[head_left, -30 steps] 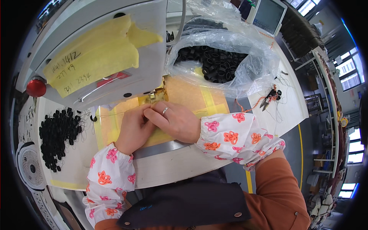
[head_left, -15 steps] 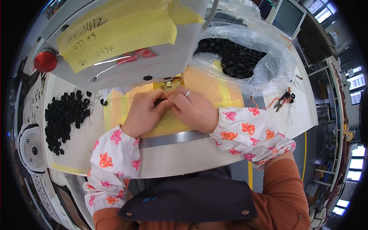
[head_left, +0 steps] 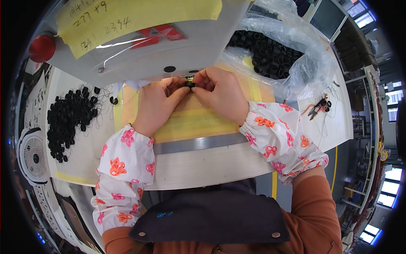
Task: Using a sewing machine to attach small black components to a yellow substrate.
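Observation:
Between the fingertips of both hands is a small black fabric ring (head_left: 190,84), right under the needle area of a grey sewing machine (head_left: 139,63). My left hand (head_left: 154,103) pinches its left side with thumb and fingers. On the other side, my right hand (head_left: 226,94) pinches it too, knuckles raised close to the machine head. Part of the ring is covered by the fingers. Yellow tape (head_left: 190,125) covers the work surface below the hands. A single black ring (head_left: 113,100) with thread lies left of my left hand.
Many black rings with loose threads lie in a pile (head_left: 69,120) at the left. A clear plastic bag (head_left: 315,72) full of black rings stands at the back right. Thread snips (head_left: 315,111) lie at the right. A red button (head_left: 42,48) and a white fan (head_left: 34,158) are far left.
My hands were pressed together with the fingertips hidden; now they are apart, with the black ring showing between them, close under the machine head. The whole view has shifted slightly.

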The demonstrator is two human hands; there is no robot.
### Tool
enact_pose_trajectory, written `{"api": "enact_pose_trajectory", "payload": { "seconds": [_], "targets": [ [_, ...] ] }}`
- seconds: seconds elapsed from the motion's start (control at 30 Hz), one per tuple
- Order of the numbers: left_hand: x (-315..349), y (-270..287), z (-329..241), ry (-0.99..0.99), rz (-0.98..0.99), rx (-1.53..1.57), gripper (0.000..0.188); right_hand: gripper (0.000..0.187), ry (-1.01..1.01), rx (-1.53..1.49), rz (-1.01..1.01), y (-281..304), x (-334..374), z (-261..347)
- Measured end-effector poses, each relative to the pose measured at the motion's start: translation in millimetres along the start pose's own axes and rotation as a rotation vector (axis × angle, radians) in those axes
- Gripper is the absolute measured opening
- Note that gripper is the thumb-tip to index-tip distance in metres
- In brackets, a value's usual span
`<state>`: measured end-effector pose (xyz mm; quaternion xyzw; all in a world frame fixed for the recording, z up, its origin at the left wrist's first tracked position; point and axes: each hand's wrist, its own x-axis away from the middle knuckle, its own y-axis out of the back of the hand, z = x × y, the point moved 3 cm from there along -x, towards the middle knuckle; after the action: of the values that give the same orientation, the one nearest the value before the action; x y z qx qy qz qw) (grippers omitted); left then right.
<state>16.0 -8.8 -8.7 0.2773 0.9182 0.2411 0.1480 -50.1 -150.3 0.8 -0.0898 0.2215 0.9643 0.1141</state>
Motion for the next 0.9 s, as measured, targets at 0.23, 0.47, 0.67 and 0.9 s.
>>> {"api": "enact_pose_trajectory", "payload": {
  "seconds": [0.23, 0.47, 0.67, 0.9],
  "targets": [
    [-6, -3, -8, 0.05, -0.029, -0.172, 0.025, 0.009, 0.189, 0.109, -0.135, 1, -2, -5],
    [-7, -5, -3, 0.032, -0.07, -0.175, 0.026, 0.005, 0.244, 0.17, -0.164, 1, -6, -4],
    [-8, -1, -2, 0.107, -0.035, -0.089, 0.027, 0.005, 0.243, 0.171, -0.165, 1, -7, -4],
    [-11, -1, 6, -0.045, -0.082, -0.147, 0.023, 0.006, 0.279, 0.196, -0.161, 1, -9, -4]
  ]
}}
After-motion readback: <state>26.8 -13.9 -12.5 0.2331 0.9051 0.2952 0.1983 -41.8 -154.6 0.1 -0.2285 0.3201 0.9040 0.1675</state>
